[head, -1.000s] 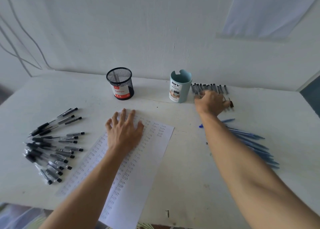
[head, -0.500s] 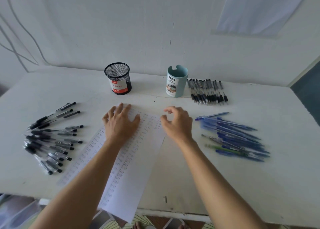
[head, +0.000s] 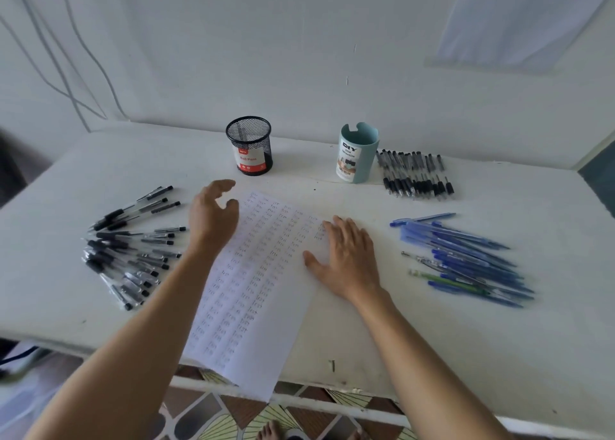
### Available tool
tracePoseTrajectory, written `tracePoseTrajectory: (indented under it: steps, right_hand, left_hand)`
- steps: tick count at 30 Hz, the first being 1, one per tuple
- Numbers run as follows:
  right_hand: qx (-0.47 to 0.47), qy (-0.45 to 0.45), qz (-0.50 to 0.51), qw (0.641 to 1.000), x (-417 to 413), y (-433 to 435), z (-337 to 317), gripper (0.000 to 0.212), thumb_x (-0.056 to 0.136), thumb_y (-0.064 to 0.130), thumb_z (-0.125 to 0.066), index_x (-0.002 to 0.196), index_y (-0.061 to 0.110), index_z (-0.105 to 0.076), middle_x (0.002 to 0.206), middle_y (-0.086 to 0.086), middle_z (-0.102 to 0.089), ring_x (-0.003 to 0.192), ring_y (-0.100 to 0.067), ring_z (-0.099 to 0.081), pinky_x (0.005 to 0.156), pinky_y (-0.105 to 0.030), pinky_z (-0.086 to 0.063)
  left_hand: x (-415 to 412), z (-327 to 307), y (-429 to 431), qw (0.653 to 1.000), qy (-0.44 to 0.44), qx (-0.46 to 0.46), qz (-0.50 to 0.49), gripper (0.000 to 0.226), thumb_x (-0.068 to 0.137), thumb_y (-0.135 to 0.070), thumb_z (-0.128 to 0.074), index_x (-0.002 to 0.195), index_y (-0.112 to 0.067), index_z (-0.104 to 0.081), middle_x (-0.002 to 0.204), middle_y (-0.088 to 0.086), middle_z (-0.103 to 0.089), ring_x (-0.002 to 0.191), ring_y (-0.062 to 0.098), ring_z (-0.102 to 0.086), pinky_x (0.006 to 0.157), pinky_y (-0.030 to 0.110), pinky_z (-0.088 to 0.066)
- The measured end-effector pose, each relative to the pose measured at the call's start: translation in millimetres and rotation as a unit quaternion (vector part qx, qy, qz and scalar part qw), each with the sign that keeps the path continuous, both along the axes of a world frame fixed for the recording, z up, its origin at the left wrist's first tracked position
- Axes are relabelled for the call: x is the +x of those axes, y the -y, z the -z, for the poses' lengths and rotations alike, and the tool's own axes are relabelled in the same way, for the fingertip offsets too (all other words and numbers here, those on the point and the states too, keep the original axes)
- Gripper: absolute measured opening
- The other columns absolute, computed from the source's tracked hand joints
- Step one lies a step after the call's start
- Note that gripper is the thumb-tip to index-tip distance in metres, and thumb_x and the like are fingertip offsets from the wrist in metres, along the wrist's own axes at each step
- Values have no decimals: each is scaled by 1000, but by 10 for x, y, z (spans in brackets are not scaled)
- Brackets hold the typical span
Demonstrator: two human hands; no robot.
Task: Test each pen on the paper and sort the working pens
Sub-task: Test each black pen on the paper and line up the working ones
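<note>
Three pen piles on white table (head: pixel 432 339); white wall (head: pixel 266 56) behind

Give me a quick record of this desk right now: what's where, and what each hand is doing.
paper: sheet of test marks, centre, overhanging the near edge
left hand: raised over the sheet's left edge, empty
right hand: flat on the sheet's right edge, empty
left pile: black pens
right pile: blue pens
back row: black pens beside teal cup
mesh cup: back centre

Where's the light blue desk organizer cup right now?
In the head view, the light blue cup stands upright at the table's back, right of centre, between the black mesh cup and a row of black pens.
</note>
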State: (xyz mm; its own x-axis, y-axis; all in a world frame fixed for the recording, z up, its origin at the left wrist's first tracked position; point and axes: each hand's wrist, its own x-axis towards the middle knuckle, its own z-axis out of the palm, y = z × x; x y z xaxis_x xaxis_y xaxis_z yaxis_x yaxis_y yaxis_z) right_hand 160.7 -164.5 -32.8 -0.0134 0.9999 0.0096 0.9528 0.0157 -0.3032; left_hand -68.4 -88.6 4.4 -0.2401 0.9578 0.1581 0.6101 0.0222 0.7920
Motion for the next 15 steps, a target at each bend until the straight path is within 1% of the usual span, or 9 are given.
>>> tracePoseTrajectory:
  steps: [2,4,6,8,10,11,12,13,15]
  right_hand:
    - [4,2,1,1000,6,-1,6,79,92,65,-40,154,19,-24,164,-5,-17,152,-24,-8,123,-43,-2]
    - [8,-1,-1,1000,4,-1,21,79,92,65,-41,153,18,-26,164,-6,-18,152,-25,-9,123,-43,-3]
    - [18,-5,2,1000,-3,4,26,82,87,67,-37,152,18,-29,163,-6,-21,152,-25,-11,123,-44,-5]
    - [19,-6,7,1000,-8,7,34,85,83,68,-33,151,18,-31,163,-5,-22,152,-25,-12,123,-44,-5]
    - [18,-7,8,1000,-11,14,37,86,82,68,-31,151,18,-31,163,-5,-22,152,-24,-12,123,-44,-4]
    - [18,-7,8,1000,-9,15,38,86,82,68,-31,151,18,-31,163,-5,-22,152,-24,-12,123,-44,-4]
    - [17,-8,7,1000,-4,16,38,86,82,68,-32,151,18,-31,163,-5,-21,152,-24,-11,123,-43,-4]
    - [16,-8,7,1000,1,13,39,85,84,69,-33,151,18,-30,163,-5,-21,152,-24,-11,123,-43,-4]
    - [13,-11,4,1000,11,9,41,80,89,67,-41,152,18,-29,164,-4,-19,153,-23,-9,123,-42,-3]
  left_hand:
    - [-174,-35,51,988,-151,-9,-11,43,89,-10,-57,131,-17,-60,124,2,-67,121,28,-53,104,44,-36]
    - [-331,-22,137,956,-289,-49,-24,51,89,-19,-59,139,-18,-51,131,5,-62,126,29,-47,105,49,-31]
    - [-448,10,215,928,-358,-93,-50,53,87,-23,-61,138,-15,-49,140,9,-53,130,30,-40,103,50,-29]
    - [-526,68,283,912,-382,-134,-71,40,84,-16,-60,123,-10,-57,143,9,-49,130,31,-37,100,50,-29]
    - [-598,126,327,900,-396,-159,-84,11,79,-5,-58,89,-9,-59,135,9,-54,125,32,-39,98,49,-29]
    - [-640,180,335,899,-401,-151,-91,10,78,0,-58,78,-10,-56,128,8,-59,121,32,-41,96,48,-29]
    - [-669,213,349,899,-403,-140,-95,14,79,3,-58,75,-11,-58,124,5,-63,117,31,-43,94,46,-28]
    - [-688,244,357,905,-397,-119,-99,16,81,4,-59,81,-11,-66,123,3,-65,116,30,-45,92,45,-27]
    - [-687,257,368,921,-376,-52,-91,20,89,-2,-64,103,-13,-74,129,4,-66,120,32,-46,92,45,-25]
